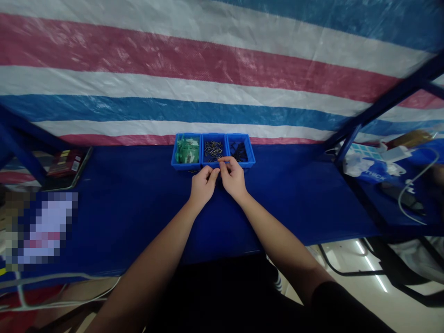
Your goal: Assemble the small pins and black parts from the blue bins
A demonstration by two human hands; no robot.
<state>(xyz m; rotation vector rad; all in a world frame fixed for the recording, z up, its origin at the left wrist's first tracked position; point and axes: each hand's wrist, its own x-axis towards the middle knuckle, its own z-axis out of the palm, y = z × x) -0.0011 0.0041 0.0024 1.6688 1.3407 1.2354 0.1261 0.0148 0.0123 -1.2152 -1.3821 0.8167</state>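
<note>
Fingers (212, 172) of the left hand (204, 186) and right hand (233, 179) curl nearly shut just in front of the middle blue plastic bin (214, 165), the right fingertips at its rim; anything pinched there is too small to make out. Inside the bin lie many thin metal pins (213, 149), jumbled, their fine detail blurred.

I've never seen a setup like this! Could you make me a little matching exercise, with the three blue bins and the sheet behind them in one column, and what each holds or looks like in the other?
Column one:
1. left blue bin
2. middle blue bin
3. right blue bin
4. striped tarp

Column two:
A. black pieces
B. red, white and blue bands
C. green pieces
D. small metal pins

Right pairs: 1-C, 2-D, 3-A, 4-B
</note>
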